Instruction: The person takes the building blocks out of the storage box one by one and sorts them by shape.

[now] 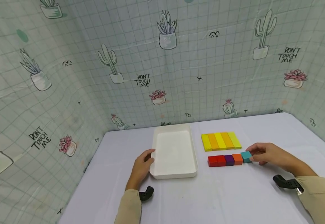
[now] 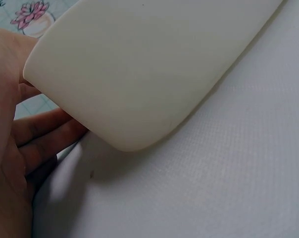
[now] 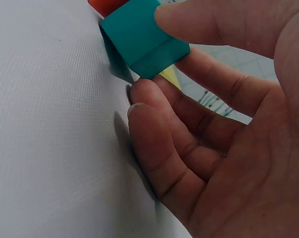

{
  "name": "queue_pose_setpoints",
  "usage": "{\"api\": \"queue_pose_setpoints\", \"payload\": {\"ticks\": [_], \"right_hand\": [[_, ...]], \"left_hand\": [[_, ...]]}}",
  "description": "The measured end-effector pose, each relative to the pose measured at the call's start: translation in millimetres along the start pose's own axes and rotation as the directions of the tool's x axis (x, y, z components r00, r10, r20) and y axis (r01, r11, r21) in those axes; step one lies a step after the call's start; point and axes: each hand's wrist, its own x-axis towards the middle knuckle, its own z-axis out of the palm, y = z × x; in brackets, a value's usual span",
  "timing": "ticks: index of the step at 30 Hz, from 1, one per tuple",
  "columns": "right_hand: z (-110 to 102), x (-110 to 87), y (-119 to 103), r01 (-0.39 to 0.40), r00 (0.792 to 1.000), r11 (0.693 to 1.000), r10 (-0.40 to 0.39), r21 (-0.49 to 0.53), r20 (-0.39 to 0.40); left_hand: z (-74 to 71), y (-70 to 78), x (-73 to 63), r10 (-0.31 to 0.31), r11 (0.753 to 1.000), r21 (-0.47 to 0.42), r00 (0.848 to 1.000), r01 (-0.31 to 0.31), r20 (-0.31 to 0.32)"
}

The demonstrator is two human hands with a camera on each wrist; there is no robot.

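Note:
With thumb and fingertips my right hand (image 1: 266, 154) pinches a teal cube (image 1: 246, 156) at the right end of a row. In the right wrist view, the thumb lies on one face of the teal cube (image 3: 142, 34) and its lower fingers are curled near the cloth. Left of it come an orange cube (image 1: 237, 159), a purple cube (image 1: 229, 160) and two red cubes (image 1: 217, 161). My left hand (image 1: 142, 166) grips the left side of a white tray (image 1: 173, 175). In the left wrist view, the tray's outer wall (image 2: 129, 74) hides part of the fingers.
Behind the cubes lies a flat block of several yellow and orange-yellow strips (image 1: 221, 141), side by side. A white cloth (image 1: 207, 202) covers the table. Patterned fabric (image 1: 190, 62) with cactus drawings rises behind and at the sides.

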Motion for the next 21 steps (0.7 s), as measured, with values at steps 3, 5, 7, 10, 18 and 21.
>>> {"api": "queue_pose_setpoints", "payload": {"ticks": [3,5,7,10,18,21], "right_hand": [[-1.7,2.1,-0.6,0.003,1.0,1.0,-0.003,-0.02,0.002],[-2.5,3.3,-0.2,-0.004,1.0,1.0,0.004,-0.023,0.002],[-2.5,3.8,0.7,0.004,1.0,1.0,-0.004,-0.02,0.01],[-1.6,4.5,1.1,0.006,1.0,1.0,-0.006,-0.008,0.016],[0.1,5.7,2.7,0.048,0.997,0.999,-0.046,-0.023,0.057],[1.7,5.4,3.0,0.054,0.997,0.998,-0.052,-0.038,0.052]], "left_hand": [[0.1,1.0,1.2,-0.007,1.0,-0.002,1.0,0.007,-0.008],[0.0,2.1,1.8,-0.02,1.0,-0.003,1.0,0.02,-0.01],[-0.2,2.9,2.0,-0.023,1.0,-0.001,1.0,0.023,-0.009],[-0.7,4.0,1.4,-0.027,1.0,0.002,1.0,0.027,-0.009],[-0.6,2.5,0.1,-0.013,1.0,0.011,1.0,0.013,-0.008],[-0.9,1.3,-0.4,-0.021,1.0,0.016,1.0,0.021,-0.009]]}}
